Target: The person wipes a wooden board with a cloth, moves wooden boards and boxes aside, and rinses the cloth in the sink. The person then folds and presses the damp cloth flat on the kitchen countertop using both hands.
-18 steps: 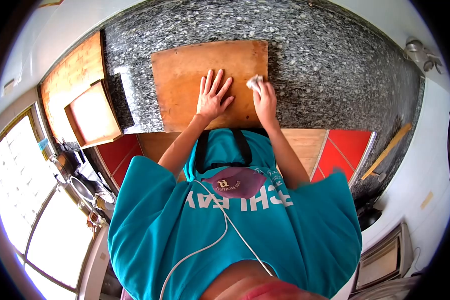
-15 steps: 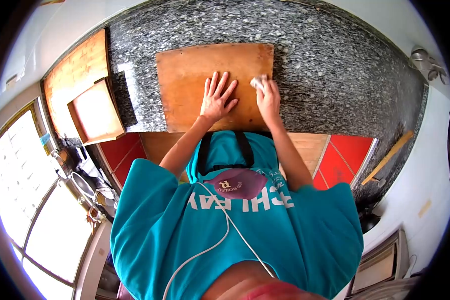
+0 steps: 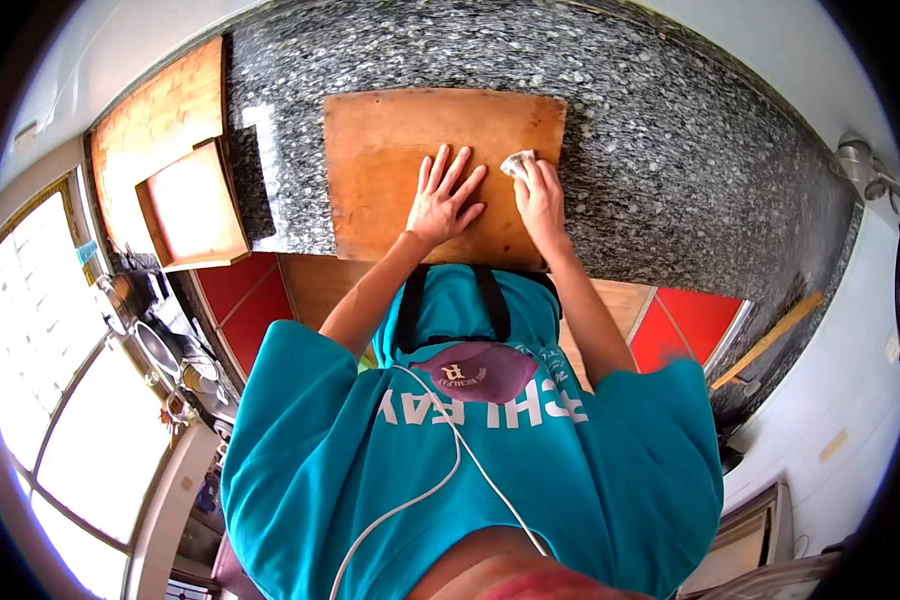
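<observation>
A flat wooden board (image 3: pixel 370 150) lies on the speckled grey countertop in front of me, its near edge by my waist. My left hand (image 3: pixel 440 208) rests flat on the middle of the board with its fingers spread. Near the board's right side, my right hand (image 3: pixel 541 200) is closed around a crumpled whitish cloth (image 3: pixel 516 164) pressed to the wood. Part of the cloth is hidden under the fingers.
A larger light wooden board (image 3: pixel 175 105) and a shallow wooden tray (image 3: pixel 195 205) lie at the left of the countertop (image 3: pixel 670 150). Red cabinet fronts (image 3: pixel 253 310) show below. Pans (image 3: pixel 155 345) hang at the left; a wooden-handled tool (image 3: pixel 770 340) lies at the right.
The view has shifted slightly, so the board and both hands sit a little further right. My right hand stays near the board's right side with the cloth; my left hand stays flat.
</observation>
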A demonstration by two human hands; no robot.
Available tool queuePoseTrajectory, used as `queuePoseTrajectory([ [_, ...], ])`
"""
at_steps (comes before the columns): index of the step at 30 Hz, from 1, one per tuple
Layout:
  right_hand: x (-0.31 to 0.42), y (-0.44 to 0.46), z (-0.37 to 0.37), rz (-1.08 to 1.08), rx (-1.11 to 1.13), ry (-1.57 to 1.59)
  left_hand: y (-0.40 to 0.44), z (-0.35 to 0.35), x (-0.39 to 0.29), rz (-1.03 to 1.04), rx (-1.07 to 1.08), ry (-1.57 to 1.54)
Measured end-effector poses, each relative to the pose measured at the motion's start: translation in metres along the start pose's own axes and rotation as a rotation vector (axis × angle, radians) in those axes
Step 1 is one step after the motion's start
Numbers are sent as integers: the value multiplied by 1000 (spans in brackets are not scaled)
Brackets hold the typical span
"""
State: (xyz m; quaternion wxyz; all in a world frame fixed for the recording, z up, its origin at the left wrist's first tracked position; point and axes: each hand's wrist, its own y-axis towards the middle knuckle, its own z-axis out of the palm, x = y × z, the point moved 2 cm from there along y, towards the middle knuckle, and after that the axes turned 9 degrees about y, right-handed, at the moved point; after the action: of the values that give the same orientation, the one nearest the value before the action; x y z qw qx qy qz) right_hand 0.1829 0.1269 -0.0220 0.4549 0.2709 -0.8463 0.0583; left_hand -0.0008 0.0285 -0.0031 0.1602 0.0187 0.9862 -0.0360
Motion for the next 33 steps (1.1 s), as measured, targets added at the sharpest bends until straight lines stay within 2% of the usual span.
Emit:
queuePoseTrajectory([
  [3, -8, 49, -2, -41, 26, -59, -1, -4, -1, -10, 1, 2],
  [6, -5, 95, 0, -8, -128, -44, -3, -3, 1, -9, 0, 6],
  [9, 2, 68, 9, -46, -201, -31, 0, -6, 2, 9, -35, 2],
  [11, 9, 24, 19, 42, -28, 9, -4, -4, 1, 5, -31, -1],
  [13, 17, 2, 17, -110, 68, 19, -3, -2, 2, -4, -27, -26],
  [15, 12, 4, 16, -58, 162, 40, -5, 0, 3, -1, -52, -51],
  [16, 14, 20, 17, -148, 143, -9, -4, -2, 2, 8, -28, -22],
  [19, 17, 70, 22, -32, -34, 41, -4, -5, 0, -7, -34, -63],
  [23, 27, 84, 28, -23, -115, -15, -9, -11, 9, 10, -30, -92],
  [25, 40, 59, 23, -9, -16, 50, -21, -23, 23, -174, -119, -37],
  [27, 38, 19, 28, -58, 82, -16, -31, -33, 39, -337, -105, 112],
  [29, 35, 11, 26, -64, 168, -49, -39, -31, 52, -464, -67, 95],
  [31, 27, 32, 30, 22, 193, -97, -47, -26, 58, -433, -54, 94],
  [32, 24, 50, 26, -4, 148, -112, -47, -23, 58, -426, -55, 89],
  [33, 23, 69, 25, 92, 78, -58, -45, -21, 59, -424, -62, 85],
])
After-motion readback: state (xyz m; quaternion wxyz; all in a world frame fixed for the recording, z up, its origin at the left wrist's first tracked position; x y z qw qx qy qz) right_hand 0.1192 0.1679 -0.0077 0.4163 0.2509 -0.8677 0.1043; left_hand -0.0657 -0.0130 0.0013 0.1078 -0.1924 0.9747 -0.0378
